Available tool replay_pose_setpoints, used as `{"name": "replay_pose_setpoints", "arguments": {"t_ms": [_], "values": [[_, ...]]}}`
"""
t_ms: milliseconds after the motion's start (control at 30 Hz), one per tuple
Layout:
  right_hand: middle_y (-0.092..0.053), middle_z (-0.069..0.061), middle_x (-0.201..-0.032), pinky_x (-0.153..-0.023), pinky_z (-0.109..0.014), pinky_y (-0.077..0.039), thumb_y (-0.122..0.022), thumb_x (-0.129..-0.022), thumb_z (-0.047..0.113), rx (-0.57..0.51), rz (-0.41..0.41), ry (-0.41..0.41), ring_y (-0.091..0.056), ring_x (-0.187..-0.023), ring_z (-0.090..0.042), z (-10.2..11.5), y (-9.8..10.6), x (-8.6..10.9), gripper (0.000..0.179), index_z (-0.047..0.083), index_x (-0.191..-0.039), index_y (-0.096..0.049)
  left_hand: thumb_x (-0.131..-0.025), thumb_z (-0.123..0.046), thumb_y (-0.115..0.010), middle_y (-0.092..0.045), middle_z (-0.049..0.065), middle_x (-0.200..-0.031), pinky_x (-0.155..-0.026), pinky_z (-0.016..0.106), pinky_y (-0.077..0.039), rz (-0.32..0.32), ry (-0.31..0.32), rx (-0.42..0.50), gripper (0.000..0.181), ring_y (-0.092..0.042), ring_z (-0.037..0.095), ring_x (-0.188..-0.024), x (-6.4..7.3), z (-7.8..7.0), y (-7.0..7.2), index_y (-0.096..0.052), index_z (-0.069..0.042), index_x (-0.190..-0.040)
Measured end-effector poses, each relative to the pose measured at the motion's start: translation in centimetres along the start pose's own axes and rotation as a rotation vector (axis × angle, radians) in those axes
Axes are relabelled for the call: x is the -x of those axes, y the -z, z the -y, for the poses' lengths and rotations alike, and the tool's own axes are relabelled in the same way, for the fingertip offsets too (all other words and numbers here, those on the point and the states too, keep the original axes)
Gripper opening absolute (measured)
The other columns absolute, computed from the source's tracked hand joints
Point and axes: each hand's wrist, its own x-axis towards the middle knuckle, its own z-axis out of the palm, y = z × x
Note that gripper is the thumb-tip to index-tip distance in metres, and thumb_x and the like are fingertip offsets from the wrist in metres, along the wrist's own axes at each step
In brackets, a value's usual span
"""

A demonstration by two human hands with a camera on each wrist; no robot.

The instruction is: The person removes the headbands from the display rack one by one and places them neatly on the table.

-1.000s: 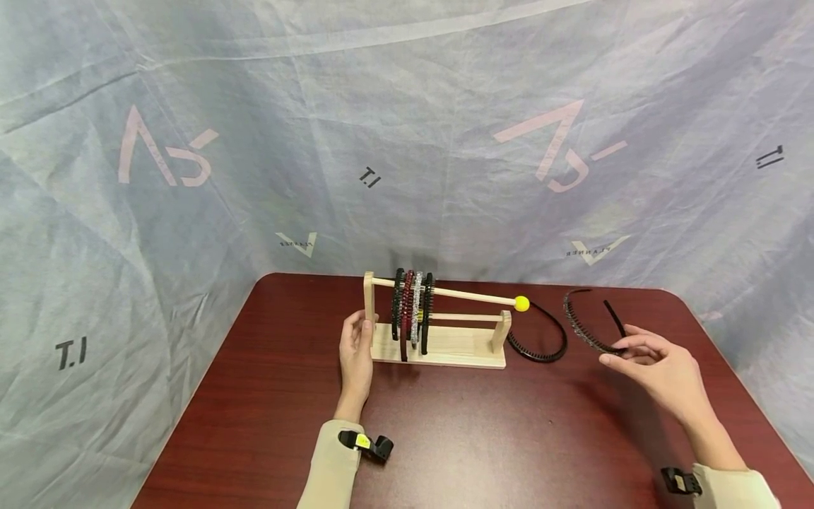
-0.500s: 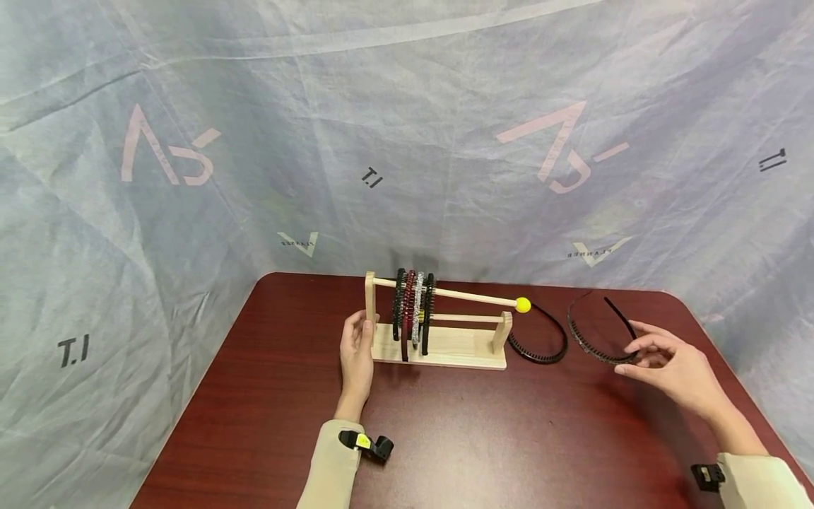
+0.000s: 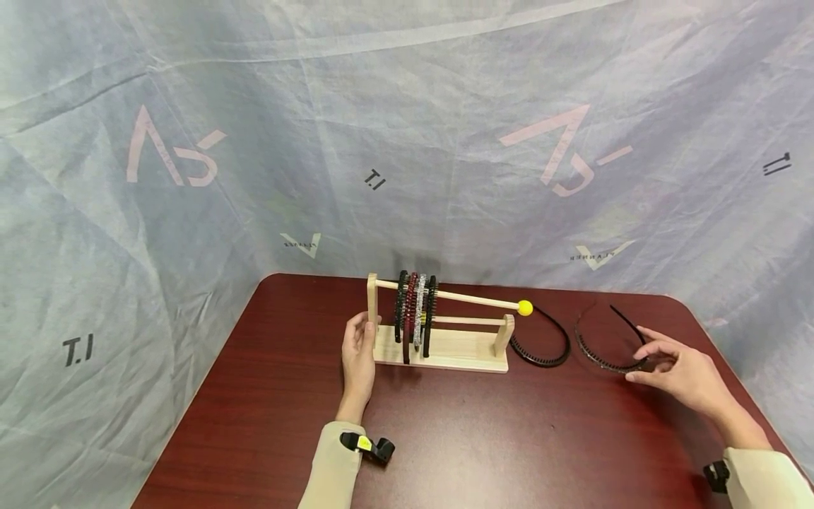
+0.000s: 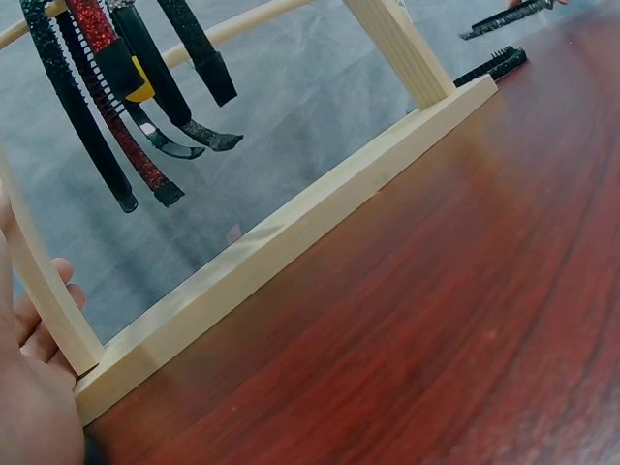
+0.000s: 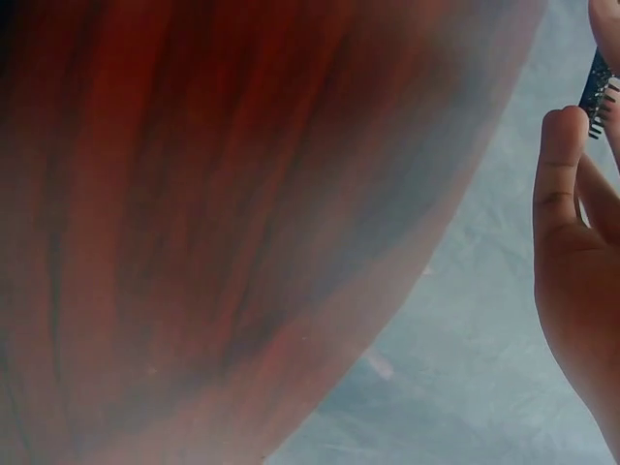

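A wooden rack [image 3: 467, 348] stands on the table, its upper rod carrying several toothed headbands [image 3: 416, 307]: black, red glitter and silver ones. My left hand [image 3: 359, 353] grips the rack's left upright near the base. In the left wrist view the headbands' ends [image 4: 167, 194] hang above the wooden base [image 4: 281, 228]. At the right my right hand [image 3: 683, 373] pinches a dark, sparkly headband [image 3: 598, 359] between thumb and fingers, its open ends pointing away. A bit of its teeth [image 5: 593, 102] shows between the fingers in the right wrist view.
Another black headband [image 3: 540, 359] lies on the table just right of the rack. A yellow ball [image 3: 524, 308] caps the free end of the upper rod. Behind the dark red table [image 3: 458, 438] hangs a grey printed cloth [image 3: 407, 141].
My right hand has moved right and slightly toward me with the headband, which has turned and now shows its curve more fully. The left hand keeps its hold on the rack.
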Motion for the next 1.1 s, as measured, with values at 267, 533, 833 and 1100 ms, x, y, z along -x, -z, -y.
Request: {"name": "replay_pose_setpoints", "arguments": {"t_ms": [267, 533, 833, 1100], "values": [[-0.044, 0.05, -0.145, -0.07, -0.014, -0.05, -0.104, -0.08, 0.024, 0.01, 0.024, 0.011, -0.074, -0.078, 0.0, -1.7, -0.1, -0.7, 0.034, 0.016, -0.103, -0.08, -0.12, -0.013, -0.051, -0.064, 0.037, -0.145, -0.113, 0.023, -0.044, 0.002, 0.007, -0.002, 0.032, -0.06, 0.042, -0.144, 0.0, 0.1, 0.1, -0.055, 0.004, -0.147], [-0.042, 0.055, -0.137, -0.071, -0.013, -0.05, -0.103, -0.079, 0.021, -0.01, 0.083, 0.003, -0.076, -0.079, -0.002, -2.4, -0.4, -1.4, 0.034, 0.014, -0.103, -0.079, -0.12, -0.012, -0.05, -0.063, 0.039, -0.145, -0.114, 0.023, -0.044, 0.001, 0.001, 0.003, 0.032, -0.059, 0.043, -0.144, 0.0, 0.0, 0.0, -0.055, 0.004, -0.147], [-0.05, 0.04, -0.147, -0.076, -0.011, -0.045, -0.104, -0.079, 0.025, 0.018, 0.093, 0.008, -0.071, -0.081, -0.001, -2.5, -0.8, -2.1, 0.034, 0.018, -0.101, -0.079, -0.12, -0.013, -0.051, -0.064, 0.038, -0.145, -0.114, 0.023, -0.044, -0.003, 0.004, 0.001, 0.032, -0.06, 0.043, -0.143, 0.0, 0.0, 0.0, -0.056, 0.004, -0.146], [-0.051, 0.035, -0.149, -0.085, -0.006, -0.04, -0.104, -0.078, 0.022, 0.007, 0.103, 0.037, -0.052, -0.111, 0.026, -2.9, -1.2, -2.5, 0.034, 0.019, -0.103, -0.08, -0.12, -0.013, -0.051, -0.065, 0.035, -0.145, -0.115, 0.025, -0.043, -0.001, 0.018, -0.014, 0.032, -0.06, 0.038, -0.144, 0.0, -0.1, 0.0, -0.056, 0.002, -0.147]]}}
